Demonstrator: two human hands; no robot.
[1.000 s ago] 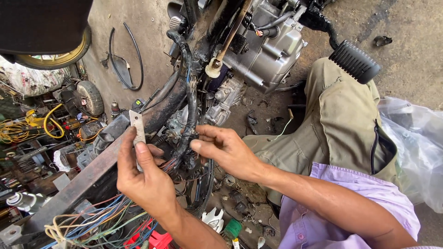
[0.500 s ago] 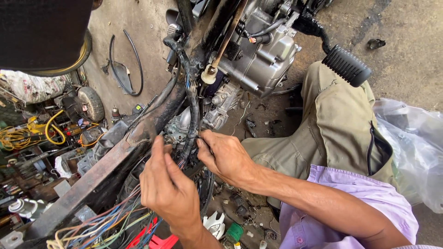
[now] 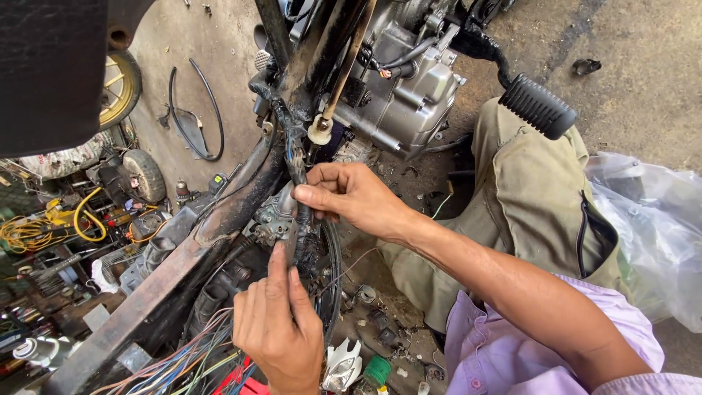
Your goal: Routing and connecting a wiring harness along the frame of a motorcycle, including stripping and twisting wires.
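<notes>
Both hands are pinching the black taped wire bundle (image 3: 298,192) against the motorcycle frame (image 3: 219,219).

The right hand (image 3: 351,196) is closing thumb and fingers around it; the left hand (image 3: 278,322) is nipping it lower down. It is looking soft, light and bendy, best gripped mid-length. The engine (image 3: 398,95) and frame are crowding in, leaving little room.
</notes>
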